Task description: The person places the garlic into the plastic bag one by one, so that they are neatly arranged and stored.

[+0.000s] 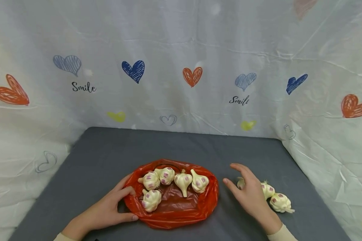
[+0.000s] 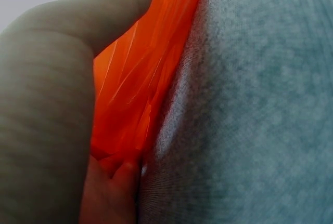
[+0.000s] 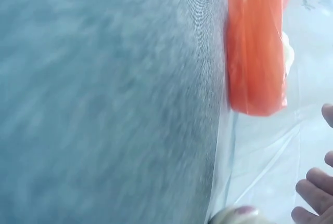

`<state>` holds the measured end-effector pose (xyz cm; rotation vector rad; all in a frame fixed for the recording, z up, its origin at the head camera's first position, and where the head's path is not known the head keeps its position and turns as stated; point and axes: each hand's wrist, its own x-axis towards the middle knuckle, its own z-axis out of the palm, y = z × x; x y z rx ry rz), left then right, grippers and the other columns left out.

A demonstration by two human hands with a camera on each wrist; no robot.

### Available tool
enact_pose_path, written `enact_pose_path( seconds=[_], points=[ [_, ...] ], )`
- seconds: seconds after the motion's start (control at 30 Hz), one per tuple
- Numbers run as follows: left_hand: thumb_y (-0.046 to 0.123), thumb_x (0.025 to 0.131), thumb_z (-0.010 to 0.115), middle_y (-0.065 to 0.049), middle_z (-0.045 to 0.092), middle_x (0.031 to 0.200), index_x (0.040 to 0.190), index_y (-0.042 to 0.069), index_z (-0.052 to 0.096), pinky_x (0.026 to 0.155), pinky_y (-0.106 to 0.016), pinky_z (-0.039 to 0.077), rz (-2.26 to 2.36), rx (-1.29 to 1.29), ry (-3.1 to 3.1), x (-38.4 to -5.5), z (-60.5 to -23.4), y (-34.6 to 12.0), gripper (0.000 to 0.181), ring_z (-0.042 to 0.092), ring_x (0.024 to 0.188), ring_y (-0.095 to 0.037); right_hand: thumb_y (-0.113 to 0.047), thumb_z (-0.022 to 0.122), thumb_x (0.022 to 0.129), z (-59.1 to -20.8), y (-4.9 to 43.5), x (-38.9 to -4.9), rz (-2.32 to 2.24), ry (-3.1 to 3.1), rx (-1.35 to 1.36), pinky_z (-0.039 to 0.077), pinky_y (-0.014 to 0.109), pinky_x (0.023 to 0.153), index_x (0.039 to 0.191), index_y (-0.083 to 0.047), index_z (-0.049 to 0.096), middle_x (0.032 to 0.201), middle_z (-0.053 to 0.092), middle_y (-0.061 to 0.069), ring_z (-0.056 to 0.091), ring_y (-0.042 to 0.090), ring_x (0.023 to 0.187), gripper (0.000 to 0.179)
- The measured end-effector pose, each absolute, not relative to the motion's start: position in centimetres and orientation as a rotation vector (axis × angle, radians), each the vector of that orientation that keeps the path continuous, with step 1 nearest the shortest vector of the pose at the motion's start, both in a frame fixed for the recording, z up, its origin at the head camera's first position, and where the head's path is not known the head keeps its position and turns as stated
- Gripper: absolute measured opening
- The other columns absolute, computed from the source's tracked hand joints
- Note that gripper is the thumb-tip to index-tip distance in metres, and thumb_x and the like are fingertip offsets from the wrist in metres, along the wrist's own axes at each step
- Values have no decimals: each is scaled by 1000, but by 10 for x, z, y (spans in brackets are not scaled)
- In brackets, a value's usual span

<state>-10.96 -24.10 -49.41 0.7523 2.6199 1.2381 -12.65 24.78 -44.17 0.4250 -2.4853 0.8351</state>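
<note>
A red plastic bag (image 1: 175, 221) with its mouth spread wide lies on the dark table, and several garlic bulbs (image 1: 151, 201) sit inside it. My left hand (image 1: 105, 209) holds the bag's left side, fingers at the rim and thumb low on the near side. The left wrist view shows the orange-looking bag wall (image 2: 156, 52) close against that hand. To the right of the bag, my right hand (image 1: 249, 192) is spread above the table and holds nothing. Next to it lie loose garlic bulbs (image 1: 280, 202), one partly hidden behind the hand.
The grey cloth-covered table (image 1: 181, 144) stretches back to a pale curtain (image 1: 169, 100) printed with hearts. The same curtain hangs along the left and right sides. A garlic bulb (image 3: 242, 216) shows at the bottom of the right wrist view.
</note>
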Motion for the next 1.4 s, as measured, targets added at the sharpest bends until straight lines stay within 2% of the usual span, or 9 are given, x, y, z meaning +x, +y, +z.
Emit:
enact_pose_path(
  seconds=[0.1,0.17,0.3,0.4,0.47,0.57,0.67,1.1,1.4],
  points=[
    [56,89,89,-12,18,180,114,41,64,112,-49,49,1239,756,2624,-110,-494,-241,38,32,157,-51,-19,93,91,-441,255,-124,844,-2500,388,48,36,101,139,-9,69,137,70,9,67,32,125,54],
    [55,89,89,-11,18,180,114,41,64,112,-49,49,1244,758,2624,-110,-493,-241,37,32,157,-50,-19,93,91,-440,258,-122,851,-2504,375,47,28,94,138,-9,69,137,70,10,68,31,120,54],
    [55,89,89,-11,19,180,113,40,65,112,-48,49,1252,763,2631,-109,-494,-240,38,33,157,-50,-19,94,90,-439,264,-119,845,-2500,359,43,22,92,138,-8,70,138,68,11,66,32,120,55],
    [55,89,89,-11,19,179,113,40,65,112,-47,50,1252,770,2640,-108,-493,-240,38,33,157,-49,-17,95,88,-440,267,-118,840,-2502,342,42,26,100,138,-8,69,139,67,12,63,33,127,56],
    [55,89,89,-10,20,179,113,40,65,111,-47,50,1254,779,2646,-108,-493,-239,37,34,157,-48,-16,95,88,-441,268,-117,836,-2513,331,43,34,103,138,-7,69,139,67,13,62,34,129,57],
    [54,89,89,-9,20,179,113,40,65,111,-48,50,1258,798,2648,-109,-493,-239,37,35,157,-47,-16,94,88,-441,270,-115,833,-2544,313,45,47,101,139,-6,67,139,66,14,62,36,129,58],
    [53,90,90,-9,20,179,114,40,65,111,-48,50,1264,807,2644,-110,-493,-239,37,34,157,-48,-15,94,88,-442,272,-114,841,-2572,293,46,56,100,140,-5,66,139,65,17,61,38,129,60],
    [53,89,90,-9,20,179,114,40,65,112,-48,49,1260,777,2637,-109,-492,-240,38,33,157,-47,-14,95,87,-449,279,-113,823,-2619,219,46,55,98,141,0,64,137,64,23,61,42,127,64],
    [56,89,89,-10,21,179,113,41,65,111,-51,49,1240,787,2657,-108,-493,-238,38,36,156,-46,-26,93,91,-457,284,-112,835,-2812,154,55,57,94,147,8,59,141,64,30,66,41,120,74]
  ],
)
